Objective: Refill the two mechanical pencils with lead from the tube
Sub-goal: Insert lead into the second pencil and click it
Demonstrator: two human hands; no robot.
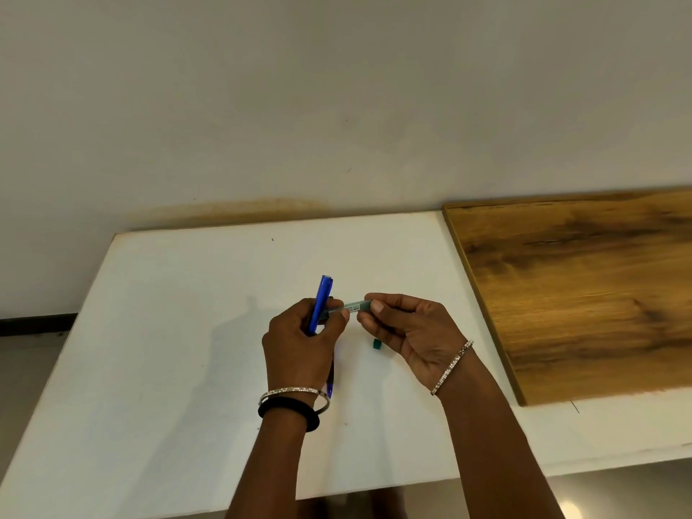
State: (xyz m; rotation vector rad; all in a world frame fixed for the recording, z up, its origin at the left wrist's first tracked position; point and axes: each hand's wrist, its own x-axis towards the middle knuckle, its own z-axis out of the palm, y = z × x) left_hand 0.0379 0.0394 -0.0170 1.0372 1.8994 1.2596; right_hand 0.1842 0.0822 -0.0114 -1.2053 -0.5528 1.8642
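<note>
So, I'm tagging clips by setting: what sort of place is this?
Probably an indoor desk corner: a white table against a plain wall, a wood-grain board lying on its right side.

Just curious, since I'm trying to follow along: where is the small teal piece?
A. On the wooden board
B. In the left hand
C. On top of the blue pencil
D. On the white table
D: the teal piece lies on the table beside the right hand, which pinches the tube; the left hand grips the pencil.
</note>
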